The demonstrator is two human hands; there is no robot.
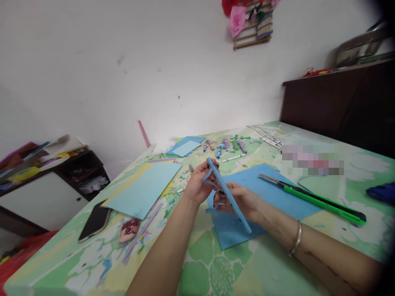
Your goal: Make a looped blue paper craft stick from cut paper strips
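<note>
My left hand (pixel 199 185) pinches the upper end of a long blue paper strip (pixel 230 197) that runs slanting down to the right. My right hand (pixel 242 201) is closed around small scissors with blue handles (pixel 219 199), held against the strip's middle. A silver bangle (pixel 296 238) sits on my right wrist. Both hands hover above a large blue paper sheet (pixel 277 197) lying on the table.
A green utility knife (pixel 314 199) lies right of the hands. A light blue sheet over yellow paper (pixel 145 189), a black phone (pixel 95 220), paper scraps and rolled paper pieces (pixel 225 144) cover the green patterned table (pixel 216 263). A dark cabinet (pixel 336 102) stands at the right.
</note>
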